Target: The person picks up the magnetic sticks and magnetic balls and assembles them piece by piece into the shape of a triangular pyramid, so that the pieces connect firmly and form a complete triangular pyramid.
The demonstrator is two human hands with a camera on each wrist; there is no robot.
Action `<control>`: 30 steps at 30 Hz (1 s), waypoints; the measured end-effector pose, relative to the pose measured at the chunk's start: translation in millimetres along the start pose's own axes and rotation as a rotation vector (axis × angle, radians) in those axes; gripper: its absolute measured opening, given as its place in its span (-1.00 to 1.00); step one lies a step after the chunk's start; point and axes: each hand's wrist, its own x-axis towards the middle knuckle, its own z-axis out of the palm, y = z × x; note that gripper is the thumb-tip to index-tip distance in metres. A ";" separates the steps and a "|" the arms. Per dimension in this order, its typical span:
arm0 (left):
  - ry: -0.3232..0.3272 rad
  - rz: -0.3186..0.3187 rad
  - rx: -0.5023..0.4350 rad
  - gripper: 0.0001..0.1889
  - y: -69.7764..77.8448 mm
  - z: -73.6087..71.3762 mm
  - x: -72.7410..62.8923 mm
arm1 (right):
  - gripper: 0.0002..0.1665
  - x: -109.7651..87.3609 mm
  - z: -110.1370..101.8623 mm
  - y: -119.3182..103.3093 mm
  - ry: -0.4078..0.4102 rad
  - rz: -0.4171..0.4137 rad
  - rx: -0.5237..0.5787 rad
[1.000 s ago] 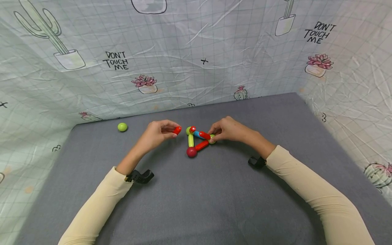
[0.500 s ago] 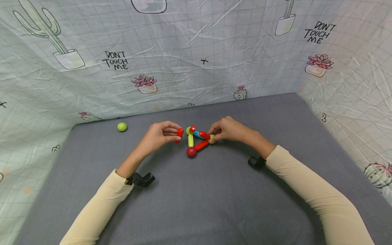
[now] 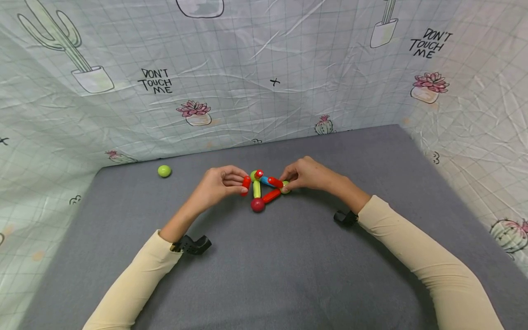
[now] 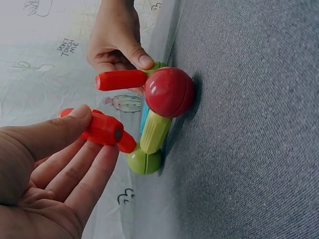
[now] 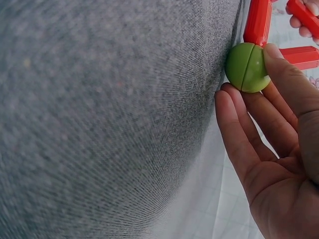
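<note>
My left hand [image 3: 216, 185] pinches a loose red magnetic rod [image 4: 103, 128] between thumb and fingertips, just left of a triangle of magnetic rods and balls. The triangle has a red ball [image 3: 257, 205] at its near corner and a green ball [image 4: 144, 160] at its far left corner. Thumb and fingers of my right hand [image 3: 309, 174] pinch the right corner's green ball [image 5: 246, 67]. A yellow-green rod [image 3: 257, 189], a blue rod [image 3: 265, 180] and a red rod [image 3: 271, 196] form the sides. Two more red rods stick up from the green balls.
A loose green ball [image 3: 164, 171] lies at the back left of the grey table [image 3: 264, 270]. Behind and beside the table hangs a cloth [image 3: 243, 73] printed with cacti. Each wrist wears a black camera mount.
The left hand has moved right and slightly nearer, bringing its red rod beside the triangle; the rod now stands more upright. The right hand keeps its hold on the green ball.
</note>
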 end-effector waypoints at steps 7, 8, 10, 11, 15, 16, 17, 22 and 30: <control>-0.007 0.013 -0.019 -0.68 -0.3 5.2 1.6 | -0.66 -0.1 0.1 -0.3 -0.005 0.021 0.001; -0.006 0.012 -0.020 -0.68 -0.2 6.1 1.7 | -0.66 -0.2 0.1 -0.3 -0.005 0.022 0.000; -0.005 0.015 -0.016 -0.68 0.0 7.4 2.4 | -0.66 -0.2 0.1 -0.5 -0.006 0.023 0.001; -0.004 0.015 -0.016 -0.68 0.1 7.9 2.8 | -0.66 -0.2 0.0 -0.6 -0.005 0.022 0.000; -0.005 0.019 -0.012 -0.67 0.6 9.7 4.1 | -0.67 0.1 0.1 -0.5 -0.003 0.009 0.001; -0.009 0.022 -0.010 -0.66 0.6 10.0 4.3 | -0.67 0.2 0.1 -0.3 -0.003 0.005 0.000; -0.010 0.022 -0.009 -0.66 0.9 10.4 4.4 | -0.67 0.2 0.0 -0.3 -0.003 0.002 0.000; -0.017 0.024 -0.006 -0.66 1.1 12.9 5.8 | -0.67 0.8 0.3 0.5 -0.003 0.000 -0.001; -0.036 0.047 -0.032 -0.69 -0.9 20.7 8.0 | -0.66 0.1 0.4 0.9 0.001 -0.017 -0.001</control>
